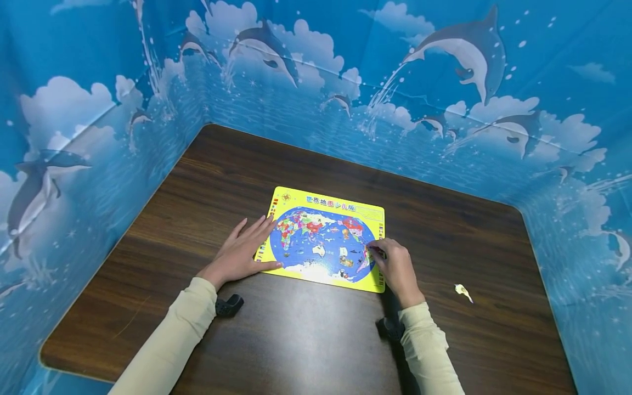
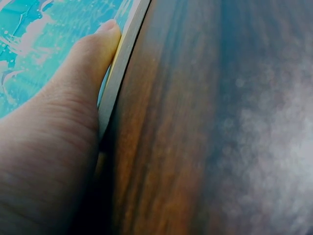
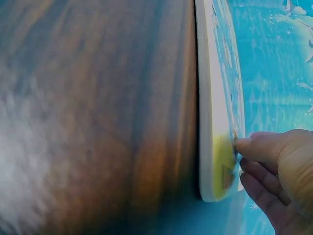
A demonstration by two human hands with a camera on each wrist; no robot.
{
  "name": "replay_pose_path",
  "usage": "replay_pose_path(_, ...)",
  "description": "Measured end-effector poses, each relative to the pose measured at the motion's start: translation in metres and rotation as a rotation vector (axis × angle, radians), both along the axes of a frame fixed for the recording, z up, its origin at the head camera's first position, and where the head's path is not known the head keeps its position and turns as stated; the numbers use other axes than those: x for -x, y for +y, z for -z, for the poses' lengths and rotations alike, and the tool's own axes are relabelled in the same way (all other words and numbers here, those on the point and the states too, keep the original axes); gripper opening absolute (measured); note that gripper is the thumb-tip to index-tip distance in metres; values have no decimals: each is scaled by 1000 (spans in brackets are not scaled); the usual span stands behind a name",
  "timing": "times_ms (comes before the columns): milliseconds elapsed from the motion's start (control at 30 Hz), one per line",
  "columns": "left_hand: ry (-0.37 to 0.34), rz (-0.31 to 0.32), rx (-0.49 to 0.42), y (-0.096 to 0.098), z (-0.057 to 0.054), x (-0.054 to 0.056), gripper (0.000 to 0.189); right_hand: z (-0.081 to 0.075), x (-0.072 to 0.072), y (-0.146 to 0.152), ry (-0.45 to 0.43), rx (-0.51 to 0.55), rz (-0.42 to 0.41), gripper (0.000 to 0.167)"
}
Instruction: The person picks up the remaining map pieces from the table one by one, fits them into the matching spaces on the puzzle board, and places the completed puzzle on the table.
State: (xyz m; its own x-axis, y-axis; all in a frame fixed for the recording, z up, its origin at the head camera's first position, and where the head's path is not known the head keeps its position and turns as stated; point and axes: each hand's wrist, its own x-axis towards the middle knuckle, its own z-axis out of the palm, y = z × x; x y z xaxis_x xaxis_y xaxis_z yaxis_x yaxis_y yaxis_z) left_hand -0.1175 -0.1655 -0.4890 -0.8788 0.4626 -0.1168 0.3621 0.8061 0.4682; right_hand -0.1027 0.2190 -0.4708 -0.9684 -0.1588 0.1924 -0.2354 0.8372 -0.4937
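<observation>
A yellow-bordered world map board [image 1: 321, 282], with a blue oval sea and coloured continents, lies on the table. My left hand [image 1: 242, 249] rests along its left edge with fingers spread; the thumb [image 2: 93, 54] lies along its near edge in the left wrist view. At the right side of the oval, my right hand [image 1: 397, 269] has thumb and fingers drawn together, pinching a small map puzzle piece [image 1: 366, 258] against the board. In the right wrist view the fingertips [image 3: 243, 146] meet at the board's surface and hide most of the piece.
A small pale piece [image 1: 462, 292] with a purplish tip lies on the brown wood table [image 1: 494, 247], right of the board. Blue cloth [image 1: 316, 115] printed with dolphins hangs around the table's far and side edges. Black wrist straps [image 1: 229, 305] sit at both sleeves.
</observation>
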Motion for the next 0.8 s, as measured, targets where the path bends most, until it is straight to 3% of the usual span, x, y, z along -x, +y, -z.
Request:
replay_pose_path(167,3,0,-23,1,2,-2,108,1,-2,0,1,27,33,20)
replay_pose_path(300,2,-7,-24,1,4,-3,108,-3,-9,10,59,70,93,21)
replay_pose_path(500,10,-12,-7,1,3,-2,110,-6,-39,75,180,79,324,22)
replay_pose_path(633,11,-12,-15,1,2,-1,110,-7,-71,125,92,27,473,20)
replay_pose_path(800,9,-12,-8,0,3,1,109,-5,-96,158,-95,-69,463,32)
